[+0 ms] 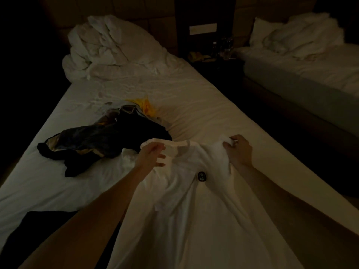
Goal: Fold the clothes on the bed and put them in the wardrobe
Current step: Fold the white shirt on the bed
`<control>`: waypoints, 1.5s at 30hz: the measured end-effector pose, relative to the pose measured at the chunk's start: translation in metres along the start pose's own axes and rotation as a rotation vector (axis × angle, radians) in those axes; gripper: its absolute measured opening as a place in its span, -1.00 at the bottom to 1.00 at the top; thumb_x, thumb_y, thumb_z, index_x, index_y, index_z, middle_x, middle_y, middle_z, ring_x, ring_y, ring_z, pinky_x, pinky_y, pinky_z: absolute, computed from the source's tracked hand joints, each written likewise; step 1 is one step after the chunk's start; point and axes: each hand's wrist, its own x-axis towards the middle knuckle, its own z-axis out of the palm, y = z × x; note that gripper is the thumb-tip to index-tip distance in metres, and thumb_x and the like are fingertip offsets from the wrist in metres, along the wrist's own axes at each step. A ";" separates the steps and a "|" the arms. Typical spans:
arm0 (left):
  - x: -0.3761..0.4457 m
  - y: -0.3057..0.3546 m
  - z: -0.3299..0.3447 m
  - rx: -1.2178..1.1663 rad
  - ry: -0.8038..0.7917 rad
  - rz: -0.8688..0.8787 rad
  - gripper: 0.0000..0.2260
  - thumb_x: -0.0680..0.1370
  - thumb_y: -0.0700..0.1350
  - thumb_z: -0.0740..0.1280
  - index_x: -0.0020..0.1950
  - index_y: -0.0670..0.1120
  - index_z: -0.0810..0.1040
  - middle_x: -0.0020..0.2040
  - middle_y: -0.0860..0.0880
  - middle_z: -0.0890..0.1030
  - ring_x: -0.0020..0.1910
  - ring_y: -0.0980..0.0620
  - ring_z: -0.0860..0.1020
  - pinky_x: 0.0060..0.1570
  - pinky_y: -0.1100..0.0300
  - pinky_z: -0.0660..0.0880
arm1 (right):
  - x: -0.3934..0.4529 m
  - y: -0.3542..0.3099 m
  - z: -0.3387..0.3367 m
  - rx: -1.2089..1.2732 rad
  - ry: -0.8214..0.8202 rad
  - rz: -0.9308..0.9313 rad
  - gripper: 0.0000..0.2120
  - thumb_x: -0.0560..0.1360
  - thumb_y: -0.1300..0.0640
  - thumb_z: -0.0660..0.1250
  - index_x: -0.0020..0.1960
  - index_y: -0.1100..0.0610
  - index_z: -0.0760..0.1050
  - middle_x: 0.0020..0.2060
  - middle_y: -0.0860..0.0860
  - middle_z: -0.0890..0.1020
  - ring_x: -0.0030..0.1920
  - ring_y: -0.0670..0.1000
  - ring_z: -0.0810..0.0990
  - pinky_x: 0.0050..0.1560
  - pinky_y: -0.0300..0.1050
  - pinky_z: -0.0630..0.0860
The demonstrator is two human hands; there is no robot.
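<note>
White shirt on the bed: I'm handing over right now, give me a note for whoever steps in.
Left hand: grips the white shirt near its collar.
Right hand: pinches the shirt's far right shoulder.
Shirt lies spread on the bed, not yet folded.
Dark clothes are heaped to the left, a yellow piece behind them, another dark item at the near edge.
Nothing looks folded; wardrobe out of view.
Left: fold everything, put it away.

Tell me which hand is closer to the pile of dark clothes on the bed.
Left. The left hand is just right of the dark clothes, at the white shirt edge. The right hand grips the shirt farther right.
</note>
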 end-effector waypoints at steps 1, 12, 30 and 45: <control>0.001 -0.008 -0.005 0.080 0.011 0.009 -0.91 0.62 -0.18 0.26 0.05 -0.10 0.56 0.07 -0.13 0.61 -0.16 -0.02 0.60 -0.26 0.06 0.59 | -0.003 -0.005 0.004 0.016 0.001 -0.007 -0.76 0.48 0.15 0.40 0.11 0.22 0.54 0.00 0.17 0.65 0.06 0.22 0.58 0.00 -0.03 0.49; -0.073 -0.026 -0.087 1.106 -0.114 0.096 -0.81 0.47 0.15 0.38 -0.13 0.07 0.49 -0.22 0.09 0.57 -0.21 0.09 0.55 -0.21 0.17 0.47 | -0.101 -0.056 0.072 0.269 -0.844 0.124 -0.52 0.53 0.12 0.39 0.41 0.02 0.35 0.27 0.05 0.42 0.23 0.12 0.51 0.05 0.03 0.62; -0.275 -0.078 -0.089 1.236 -0.516 -0.233 0.01 0.26 0.29 0.52 0.54 -0.06 0.15 0.51 -0.06 0.26 0.43 -0.10 0.32 0.38 0.01 0.33 | -0.279 0.103 -0.098 -0.645 -0.592 0.255 -0.26 0.35 -0.34 0.29 0.35 0.11 0.37 0.23 0.11 0.51 0.22 0.17 0.50 0.20 0.03 0.48; -0.350 -0.043 -0.057 1.064 -0.680 -0.668 -0.32 0.53 0.40 0.07 -0.32 -0.14 0.62 -0.39 -0.04 0.46 -0.49 0.10 0.33 -0.42 0.26 0.26 | -0.328 0.067 -0.136 -0.169 -0.453 -0.085 -0.78 0.34 0.19 0.43 -0.03 0.10 0.49 -0.27 0.04 0.55 -0.31 0.00 0.52 -0.39 -0.21 0.36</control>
